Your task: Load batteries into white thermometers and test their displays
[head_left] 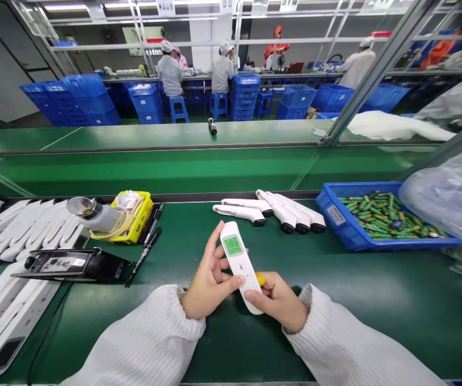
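Green worktop (375,300), seated station. Blue bin (349,236) of green batteries (384,217) at far right; row of white thermometer shells (17,230) at far left; four finished units (279,212) lie near centre, well apart from the hands. Yellow tray (140,217) and a black fixture (70,264) sit left of centre. Infrared thermometer (239,262) is held above the worktop at centre, display lit green, screen facing up. Left hand (209,281) is closed around its body, thumb on the front face below the screen. Right hand (277,300) is closed on the lower end, fingertips curled under; a small yellow part (260,279) shows touching that hand, identity unclear. Judgement: display check in hand; best done with the screen kept unobstructed and square to view, thumb pressing one button only, grip steady at both ends.
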Demonstrator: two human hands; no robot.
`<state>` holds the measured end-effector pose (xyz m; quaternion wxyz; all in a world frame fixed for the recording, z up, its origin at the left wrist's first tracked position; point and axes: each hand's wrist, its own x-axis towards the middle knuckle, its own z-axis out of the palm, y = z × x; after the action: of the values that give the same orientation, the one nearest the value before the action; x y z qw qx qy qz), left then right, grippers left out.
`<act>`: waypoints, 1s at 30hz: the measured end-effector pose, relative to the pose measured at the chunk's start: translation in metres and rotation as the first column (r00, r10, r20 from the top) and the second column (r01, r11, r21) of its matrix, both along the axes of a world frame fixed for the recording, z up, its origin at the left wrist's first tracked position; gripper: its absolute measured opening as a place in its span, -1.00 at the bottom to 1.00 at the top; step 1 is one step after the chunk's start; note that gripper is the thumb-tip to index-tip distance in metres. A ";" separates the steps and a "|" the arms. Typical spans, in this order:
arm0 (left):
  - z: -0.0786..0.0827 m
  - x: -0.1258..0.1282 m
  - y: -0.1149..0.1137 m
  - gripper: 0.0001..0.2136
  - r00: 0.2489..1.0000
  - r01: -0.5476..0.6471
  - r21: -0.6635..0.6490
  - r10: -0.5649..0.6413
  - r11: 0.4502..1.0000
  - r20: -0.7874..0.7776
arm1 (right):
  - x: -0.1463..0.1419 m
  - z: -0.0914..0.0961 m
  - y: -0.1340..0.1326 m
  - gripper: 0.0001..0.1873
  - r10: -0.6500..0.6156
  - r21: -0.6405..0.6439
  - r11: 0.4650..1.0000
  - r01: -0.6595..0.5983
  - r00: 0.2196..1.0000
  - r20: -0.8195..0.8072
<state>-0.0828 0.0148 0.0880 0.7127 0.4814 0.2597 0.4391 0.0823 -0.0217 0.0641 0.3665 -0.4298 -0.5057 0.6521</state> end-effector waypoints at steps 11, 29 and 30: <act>-0.003 0.002 -0.002 -0.09 0.999 -0.001 0.014 0.001 1.000 0.035 | 0.000 0.011 0.002 -0.44 0.005 -0.047 0.999 -0.004 1.000 0.015; -0.002 -0.001 -0.003 -0.07 0.999 0.002 -0.030 -0.001 1.000 0.042 | 0.088 0.036 0.028 -0.73 -0.763 0.796 0.554 0.242 0.531 0.369; -0.001 -0.001 -0.003 -0.08 0.999 0.003 -0.030 -0.001 1.000 0.043 | 0.115 0.041 0.035 -0.72 -0.852 0.857 0.464 0.226 0.379 0.362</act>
<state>-0.0839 0.0122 0.0868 0.7258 0.4613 0.2502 0.4448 0.1969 0.0129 0.1054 0.4534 -0.6435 -0.6164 -0.0170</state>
